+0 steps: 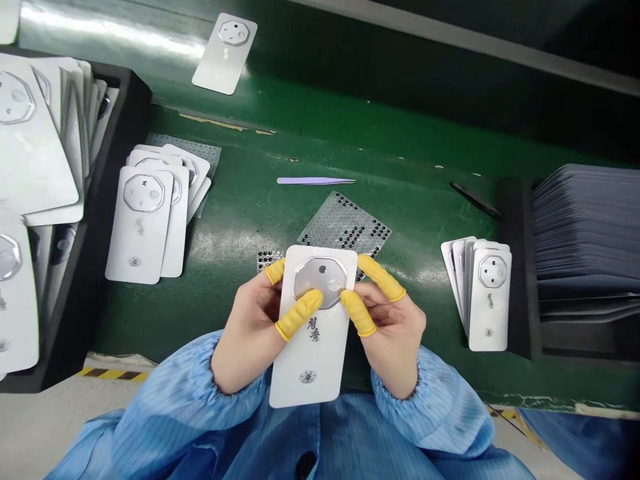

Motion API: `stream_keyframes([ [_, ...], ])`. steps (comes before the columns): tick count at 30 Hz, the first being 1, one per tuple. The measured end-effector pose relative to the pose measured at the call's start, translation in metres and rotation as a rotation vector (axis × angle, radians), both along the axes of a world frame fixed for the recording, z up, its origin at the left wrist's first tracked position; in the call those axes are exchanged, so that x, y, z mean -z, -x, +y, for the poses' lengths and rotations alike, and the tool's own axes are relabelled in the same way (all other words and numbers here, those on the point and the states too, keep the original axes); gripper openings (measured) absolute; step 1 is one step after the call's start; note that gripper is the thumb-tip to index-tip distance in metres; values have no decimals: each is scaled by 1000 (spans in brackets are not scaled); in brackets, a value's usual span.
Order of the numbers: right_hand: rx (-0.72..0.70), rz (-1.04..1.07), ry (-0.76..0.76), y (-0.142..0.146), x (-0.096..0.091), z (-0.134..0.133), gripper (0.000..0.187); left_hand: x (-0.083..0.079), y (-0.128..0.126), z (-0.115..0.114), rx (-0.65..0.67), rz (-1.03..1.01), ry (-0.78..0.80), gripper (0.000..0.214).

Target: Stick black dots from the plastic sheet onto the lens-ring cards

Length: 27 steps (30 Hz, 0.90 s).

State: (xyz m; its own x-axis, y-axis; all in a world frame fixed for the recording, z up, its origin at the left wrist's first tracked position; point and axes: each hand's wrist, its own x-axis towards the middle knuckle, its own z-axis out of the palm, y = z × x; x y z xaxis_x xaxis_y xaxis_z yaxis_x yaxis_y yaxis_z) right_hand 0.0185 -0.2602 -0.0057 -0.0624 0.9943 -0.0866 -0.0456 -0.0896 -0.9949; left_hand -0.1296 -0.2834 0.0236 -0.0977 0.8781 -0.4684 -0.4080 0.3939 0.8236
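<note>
A white phone back cover (305, 357) with a ringed octagonal camera area, dark lettering and a round emblem is held up before me. My left hand (257, 327) grips its left side, thumb pressed on the camera area. On the other side my right hand (393, 327) grips the right edge, its thumb at the camera ring's lower right. Yellow finger cots cover the thumbs and index fingers. Behind the cover lie clear sheets of small black round dots (345, 223), partly hidden by it. Purple tweezers (315, 181) rest beyond them.
Similar covers stand in a black tray (125, 100) at left, with a small stack (140, 253) beside it. One cover (225, 57) lies at the back. At right are fanned covers (490, 307), a black pen-like tool (475, 199) and a black box (520, 267) of grey sheets.
</note>
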Motion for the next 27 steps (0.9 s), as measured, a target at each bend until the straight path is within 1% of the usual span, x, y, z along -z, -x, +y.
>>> stream_keyframes([
  [3, 2, -19, -9, -1, -1, 0, 42, -1, 3, -3, 12, -105, 27, 17],
  [6, 3, -39, -31, -1, -1, -1, 39, 0, 4, -5, 3, -139, 40, 13],
  [10, -30, -76, -53, -1, -2, -1, 26, -1, 1, -3, 5, -45, 63, 17],
  [12, -27, -80, -71, -1, -3, -1, 23, -3, -1, -2, 5, 19, 74, 16],
  [17, -19, -54, -80, -1, -5, -3, 29, -3, -2, -4, -8, 121, 31, 10],
  [20, -12, -67, -93, -2, -5, -4, 26, -4, -2, -5, 8, 113, 0, 9],
  [22, 0, -67, -106, -2, -5, -4, 24, -5, -2, -6, 16, 83, -6, 12],
  [27, 6, -93, -109, -2, -5, -5, 19, -6, -5, -7, -50, 87, 42, 15],
])
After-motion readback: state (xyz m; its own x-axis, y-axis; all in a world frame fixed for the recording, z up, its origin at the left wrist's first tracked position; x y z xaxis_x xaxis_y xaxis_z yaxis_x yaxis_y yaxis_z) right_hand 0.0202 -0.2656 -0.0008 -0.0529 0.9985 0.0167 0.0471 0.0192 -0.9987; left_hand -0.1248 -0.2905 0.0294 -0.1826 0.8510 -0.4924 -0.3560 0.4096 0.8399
